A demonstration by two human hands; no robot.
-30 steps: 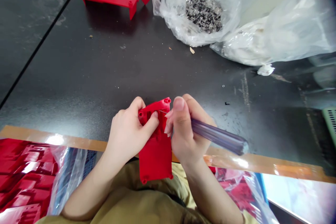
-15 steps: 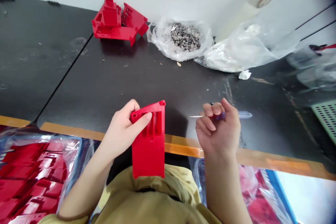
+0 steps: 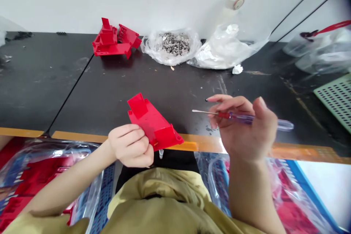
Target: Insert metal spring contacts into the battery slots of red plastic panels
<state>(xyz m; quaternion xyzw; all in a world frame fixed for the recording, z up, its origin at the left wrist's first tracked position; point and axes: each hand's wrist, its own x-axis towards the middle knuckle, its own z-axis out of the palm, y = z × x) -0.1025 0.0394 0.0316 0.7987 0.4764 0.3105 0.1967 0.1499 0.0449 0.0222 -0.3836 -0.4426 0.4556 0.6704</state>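
Note:
A red plastic part [image 3: 153,120] with a raised flap and corner bosses is gripped at its lower left by my left hand [image 3: 133,146], fingers wrapped around the edge. It is tilted above the table's front edge. To the right, my right hand [image 3: 244,128] is turned palm up with a screwdriver [image 3: 244,118] lying across it under the thumb. The screwdriver has a clear purplish handle, and its thin metal tip points left toward the red part, apart from it. A tiny dark piece [image 3: 206,100] shows at the tip of my right index finger.
Several red parts [image 3: 112,45] are stacked at the back of the dark table [image 3: 153,80]. Beside them lie a bag of small metal pieces [image 3: 175,45] and a white-filled plastic bag [image 3: 219,53]. A green perforated tray [image 3: 336,97] is at right. Bins of red parts [image 3: 46,172] stand below.
My left hand has turned the red part over and tilted it, so its flap side shows. My right hand has moved right and opened its fingers somewhat, with the screwdriver still in it.

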